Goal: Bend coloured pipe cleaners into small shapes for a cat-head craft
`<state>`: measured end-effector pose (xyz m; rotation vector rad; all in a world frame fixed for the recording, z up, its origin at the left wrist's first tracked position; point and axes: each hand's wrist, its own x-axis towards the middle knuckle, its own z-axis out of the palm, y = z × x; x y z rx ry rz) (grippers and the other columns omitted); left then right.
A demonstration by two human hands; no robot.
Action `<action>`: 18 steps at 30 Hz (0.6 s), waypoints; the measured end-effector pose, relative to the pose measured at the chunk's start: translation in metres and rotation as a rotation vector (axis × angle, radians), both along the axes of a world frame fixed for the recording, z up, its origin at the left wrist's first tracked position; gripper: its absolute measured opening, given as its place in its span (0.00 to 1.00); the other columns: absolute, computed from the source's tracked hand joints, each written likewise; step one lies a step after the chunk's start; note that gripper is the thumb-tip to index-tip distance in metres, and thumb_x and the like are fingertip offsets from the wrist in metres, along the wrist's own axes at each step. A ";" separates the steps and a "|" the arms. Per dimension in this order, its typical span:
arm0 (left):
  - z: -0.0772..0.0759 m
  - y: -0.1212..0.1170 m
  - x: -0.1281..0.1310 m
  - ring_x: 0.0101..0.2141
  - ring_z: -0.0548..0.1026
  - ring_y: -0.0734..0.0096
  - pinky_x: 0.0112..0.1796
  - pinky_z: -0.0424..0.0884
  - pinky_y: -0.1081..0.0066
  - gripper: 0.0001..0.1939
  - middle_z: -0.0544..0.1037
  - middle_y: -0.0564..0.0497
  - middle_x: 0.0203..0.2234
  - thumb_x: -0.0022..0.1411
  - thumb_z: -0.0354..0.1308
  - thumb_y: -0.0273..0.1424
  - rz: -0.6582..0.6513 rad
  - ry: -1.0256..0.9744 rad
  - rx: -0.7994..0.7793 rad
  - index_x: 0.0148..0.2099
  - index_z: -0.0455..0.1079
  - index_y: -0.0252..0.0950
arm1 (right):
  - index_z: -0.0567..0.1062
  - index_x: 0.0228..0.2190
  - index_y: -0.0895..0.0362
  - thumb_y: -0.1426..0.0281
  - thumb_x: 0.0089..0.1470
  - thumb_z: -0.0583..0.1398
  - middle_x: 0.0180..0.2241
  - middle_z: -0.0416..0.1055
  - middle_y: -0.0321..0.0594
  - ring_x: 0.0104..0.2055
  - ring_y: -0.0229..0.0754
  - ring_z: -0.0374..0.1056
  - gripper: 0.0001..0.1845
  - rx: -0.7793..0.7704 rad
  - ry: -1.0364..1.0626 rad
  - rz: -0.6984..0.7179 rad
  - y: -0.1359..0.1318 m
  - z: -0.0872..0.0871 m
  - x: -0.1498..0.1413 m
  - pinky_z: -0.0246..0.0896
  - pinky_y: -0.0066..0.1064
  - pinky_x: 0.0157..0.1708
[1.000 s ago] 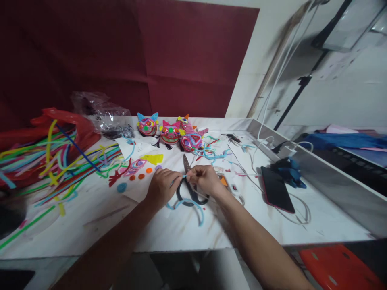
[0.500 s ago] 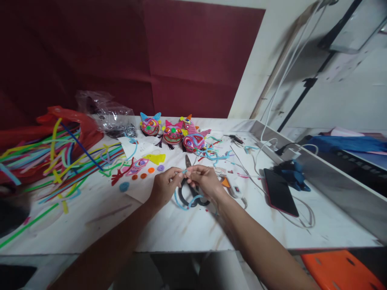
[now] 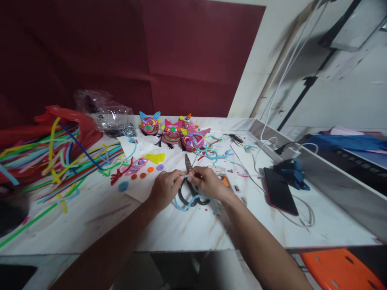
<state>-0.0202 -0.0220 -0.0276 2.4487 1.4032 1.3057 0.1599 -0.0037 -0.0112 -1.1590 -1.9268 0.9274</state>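
Note:
Fingertips of my left hand [image 3: 167,186] and my right hand [image 3: 208,182] meet over the table, both closed in a pinch on a light blue pipe cleaner [image 3: 181,208]. Its long tail hangs below the left fingers and curves to the right in a wave. Beneath the hands lie scissors [image 3: 188,163], points away from me, black handles partly under the blue strand. Just left of my left hand are small coiled discs, among them an orange disc [image 3: 150,169], a purple disc [image 3: 160,167] and a blue disc [image 3: 123,186].
Several colourful cat-like heads [image 3: 172,133] stand at the back. Bundled pipe cleaners [image 3: 87,173] spread from a red bag [image 3: 87,125] on the left. A phone [image 3: 279,191], cables and a glue gun-like white device [image 3: 236,188] lie right. A low wall [image 3: 326,181] edges the table.
My fingertips have shifted slightly along the blue strand, and the right hand has turned a little. The strand's loose end now shows more to the right of the scissor handles.

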 end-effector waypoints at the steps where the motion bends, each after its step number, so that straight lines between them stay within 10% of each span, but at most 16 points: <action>1: 0.001 0.000 0.000 0.21 0.73 0.71 0.27 0.64 0.72 0.10 0.77 0.55 0.18 0.63 0.51 0.31 0.004 -0.030 -0.045 0.32 0.71 0.38 | 0.71 0.24 0.57 0.65 0.47 0.59 0.20 0.63 0.31 0.23 0.34 0.56 0.08 -0.018 0.042 -0.019 0.000 0.000 -0.002 0.50 0.27 0.25; 10: 0.006 -0.005 0.011 0.18 0.72 0.72 0.22 0.62 0.74 0.07 0.75 0.57 0.15 0.59 0.51 0.34 0.009 -0.352 -0.413 0.30 0.66 0.39 | 0.72 0.22 0.57 0.62 0.38 0.65 0.15 0.59 0.27 0.17 0.31 0.48 0.12 -0.246 0.590 -0.275 -0.007 -0.004 -0.031 0.42 0.26 0.19; 18: 0.005 -0.005 0.014 0.18 0.72 0.73 0.23 0.64 0.75 0.08 0.75 0.57 0.15 0.59 0.51 0.34 -0.001 -0.425 -0.371 0.29 0.66 0.39 | 0.74 0.20 0.58 0.65 0.33 0.70 0.15 0.65 0.30 0.18 0.31 0.54 0.13 -0.338 0.929 -0.334 -0.012 -0.007 -0.048 0.50 0.26 0.21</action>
